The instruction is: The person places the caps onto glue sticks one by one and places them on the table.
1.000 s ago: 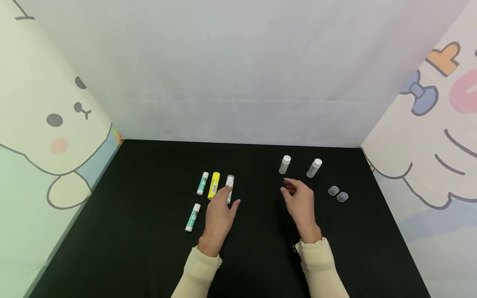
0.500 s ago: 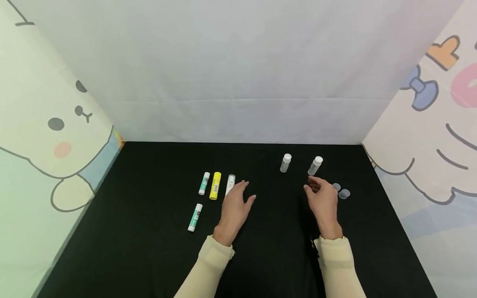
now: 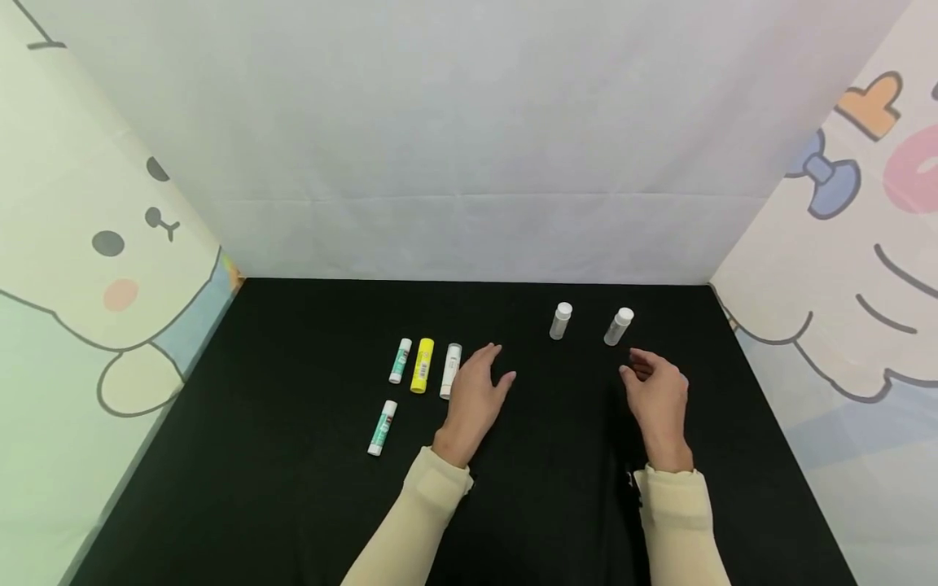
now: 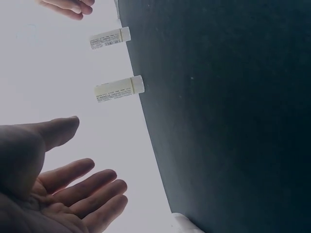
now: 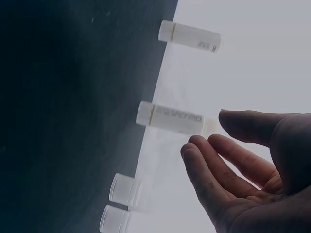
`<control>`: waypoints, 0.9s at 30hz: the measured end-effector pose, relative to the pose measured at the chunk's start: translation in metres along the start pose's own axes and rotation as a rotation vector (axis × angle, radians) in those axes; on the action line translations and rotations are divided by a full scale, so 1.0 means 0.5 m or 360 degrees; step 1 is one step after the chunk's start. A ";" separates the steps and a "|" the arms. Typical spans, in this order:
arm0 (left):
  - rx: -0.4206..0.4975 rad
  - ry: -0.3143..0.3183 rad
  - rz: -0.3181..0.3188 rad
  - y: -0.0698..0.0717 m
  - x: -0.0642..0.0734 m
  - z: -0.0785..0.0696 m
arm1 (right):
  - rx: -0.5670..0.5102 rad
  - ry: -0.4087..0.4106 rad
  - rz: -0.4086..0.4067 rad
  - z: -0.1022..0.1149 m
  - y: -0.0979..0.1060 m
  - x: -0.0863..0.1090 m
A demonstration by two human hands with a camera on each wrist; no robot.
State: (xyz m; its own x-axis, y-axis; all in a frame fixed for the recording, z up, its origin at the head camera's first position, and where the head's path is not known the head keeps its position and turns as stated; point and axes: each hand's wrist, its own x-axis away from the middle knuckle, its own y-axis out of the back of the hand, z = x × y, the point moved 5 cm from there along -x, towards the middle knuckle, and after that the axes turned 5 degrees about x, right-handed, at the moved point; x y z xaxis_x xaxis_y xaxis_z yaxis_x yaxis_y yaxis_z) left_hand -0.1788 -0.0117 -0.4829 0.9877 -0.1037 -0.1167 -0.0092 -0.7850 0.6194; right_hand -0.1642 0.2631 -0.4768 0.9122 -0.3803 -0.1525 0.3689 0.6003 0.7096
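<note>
Drifting rightward with left hand and right hand released, near four glue sticks, two upright tubes, two clear caps.

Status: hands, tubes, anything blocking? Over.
Left hand empty, beside white tube. Right hand empty, mostly hiding two clear caps from head view. Two white-topped tubes standing.

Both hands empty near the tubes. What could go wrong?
1. The right hand is close to an upright white-topped tube; a nudge might topple it.
2. The clear cups are mostly hidden behind that hand in the head view, so might get bumped.
3. The left hand is beside the white tube; a brush might shift it toward the yellow tube.
</note>
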 end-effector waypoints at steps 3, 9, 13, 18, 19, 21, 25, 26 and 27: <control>0.0015 -0.0004 0.0008 -0.004 -0.006 -0.003 | 0.0009 -0.0010 -0.0020 -0.005 0.007 -0.002; 0.0005 -0.0007 0.0035 -0.014 -0.012 -0.008 | 0.0023 -0.0073 -0.0007 -0.017 0.019 -0.004; -0.0009 -0.0020 0.0036 -0.019 -0.017 -0.011 | 0.0036 -0.0128 -0.0008 -0.026 0.026 -0.005; 0.0000 -0.0041 0.0036 -0.026 -0.027 -0.012 | 0.0034 -0.0160 -0.0024 -0.038 0.036 -0.011; -0.0001 -0.0042 0.0037 -0.028 -0.029 -0.012 | 0.0043 -0.0169 -0.0024 -0.041 0.038 -0.013; -0.0010 -0.0036 0.0040 -0.031 -0.033 -0.012 | 0.0056 -0.0181 -0.0030 -0.047 0.041 -0.016; -0.0024 -0.0014 0.0046 -0.038 -0.038 -0.011 | 0.0071 -0.0216 -0.0033 -0.058 0.047 -0.018; -0.0023 -0.0007 0.0049 -0.040 -0.039 -0.010 | 0.0069 -0.0223 -0.0034 -0.060 0.049 -0.018; -0.0023 -0.0002 0.0050 -0.042 -0.040 -0.008 | 0.0070 -0.0231 -0.0035 -0.062 0.050 -0.017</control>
State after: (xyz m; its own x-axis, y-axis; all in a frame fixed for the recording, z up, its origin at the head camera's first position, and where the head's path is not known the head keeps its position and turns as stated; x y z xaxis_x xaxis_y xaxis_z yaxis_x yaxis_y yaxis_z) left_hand -0.1977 0.0094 -0.4902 0.9868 -0.1292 -0.0979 -0.0382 -0.7725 0.6338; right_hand -0.1573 0.3033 -0.4791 0.8674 -0.4927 -0.0694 0.3775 0.5607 0.7370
